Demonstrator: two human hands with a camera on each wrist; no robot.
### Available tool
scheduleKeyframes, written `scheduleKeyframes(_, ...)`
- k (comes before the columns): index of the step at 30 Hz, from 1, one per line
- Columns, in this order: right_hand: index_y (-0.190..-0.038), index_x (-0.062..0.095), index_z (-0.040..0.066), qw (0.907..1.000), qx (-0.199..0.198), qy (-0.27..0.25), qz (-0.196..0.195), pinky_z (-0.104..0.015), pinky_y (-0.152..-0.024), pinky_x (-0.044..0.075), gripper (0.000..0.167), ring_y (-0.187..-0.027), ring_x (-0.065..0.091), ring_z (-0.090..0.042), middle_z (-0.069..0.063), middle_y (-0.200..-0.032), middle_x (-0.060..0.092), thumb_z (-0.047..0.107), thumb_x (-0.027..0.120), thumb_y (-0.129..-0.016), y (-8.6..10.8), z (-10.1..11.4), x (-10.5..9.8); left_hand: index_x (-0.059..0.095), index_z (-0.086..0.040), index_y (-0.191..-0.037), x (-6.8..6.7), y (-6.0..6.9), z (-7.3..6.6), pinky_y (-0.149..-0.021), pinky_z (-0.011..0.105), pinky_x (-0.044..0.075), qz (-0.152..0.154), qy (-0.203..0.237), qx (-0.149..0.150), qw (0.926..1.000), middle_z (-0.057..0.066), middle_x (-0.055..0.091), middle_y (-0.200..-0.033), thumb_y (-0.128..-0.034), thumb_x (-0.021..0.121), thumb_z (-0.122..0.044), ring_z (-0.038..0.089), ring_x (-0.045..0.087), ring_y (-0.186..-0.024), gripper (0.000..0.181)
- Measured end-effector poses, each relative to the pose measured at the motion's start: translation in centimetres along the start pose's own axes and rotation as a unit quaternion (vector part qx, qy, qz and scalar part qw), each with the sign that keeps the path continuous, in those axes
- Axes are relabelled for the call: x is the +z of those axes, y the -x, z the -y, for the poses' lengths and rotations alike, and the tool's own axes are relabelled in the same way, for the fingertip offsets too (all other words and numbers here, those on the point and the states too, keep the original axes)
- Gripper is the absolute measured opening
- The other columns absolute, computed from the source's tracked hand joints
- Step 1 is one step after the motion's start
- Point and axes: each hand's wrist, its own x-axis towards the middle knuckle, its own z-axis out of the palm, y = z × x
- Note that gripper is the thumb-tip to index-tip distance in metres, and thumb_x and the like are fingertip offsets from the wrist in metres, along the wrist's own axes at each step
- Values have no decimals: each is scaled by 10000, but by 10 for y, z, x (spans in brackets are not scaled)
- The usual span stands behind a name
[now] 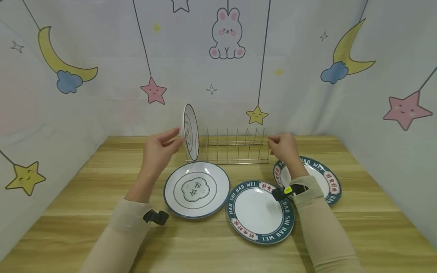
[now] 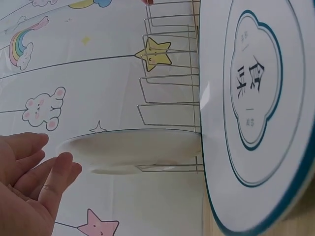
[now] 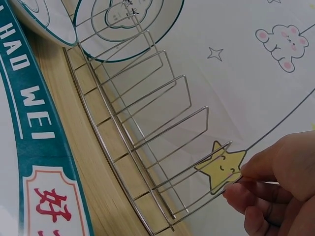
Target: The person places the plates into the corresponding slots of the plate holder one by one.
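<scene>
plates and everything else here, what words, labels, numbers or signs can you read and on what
"HAO SHI HAO WEI": front green-rimmed plate
"好食好味": red-lettered panel on that plate
"HAO WEI": right green-rimmed plate
"好食好味": red-lettered panel on that right plate
"食" and "味": flat blue-rimmed plate; the smaller marks there are unreadable
Upright plate: characters too small
Yellow tag at the right wrist: too small
No readable numbers

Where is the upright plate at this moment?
In the head view, the upright plate stands at the left end of the wire rack, just right of the left hand and just beyond the leftmost flat plate.
</scene>
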Motion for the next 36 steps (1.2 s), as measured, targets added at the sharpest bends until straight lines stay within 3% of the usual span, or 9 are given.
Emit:
scheduleKeyframes(9, -1257, 645, -16, 9999, 142, -37, 75, -292, -626, 529, 332, -794, 664, -232, -166, -1045, 672, 173, 542, -1004, 1, 2, 0, 622, -87, -1334, -17, 12, 5, -811, 239, 573, 249, -45, -223, 9994, 46, 591, -1371, -938, 703, -201, 229, 648, -1118, 420)
scheduleKeyframes(27, -1161, 693, -18, 9999, 136, -47, -15, -312, -641, 536, 291, -776, 671, -247, -158, -997, 684, 175, 552, -996, 4, 5, 0, 576, -82, -1386, -35, 31, 23, -813, 250, 575, 711, -500, -606, 9944, 92, 572, -1384, -937, 705, -245, 251, 643, -1122, 494)
scheduleKeyframes(36, -1133, 698, -17, 9999, 133, -11, -19, -310, -644, 540, 277, -777, 674, -248, -154, -979, 685, 187, 561, -1004, 5, 5, 0, 506, -75, -1442, -43, 41, 31, -836, 278, 574, 962, -450, -708, 9918, 144, 535, -1413, -929, 717, -253, 282, 624, -1148, 583)
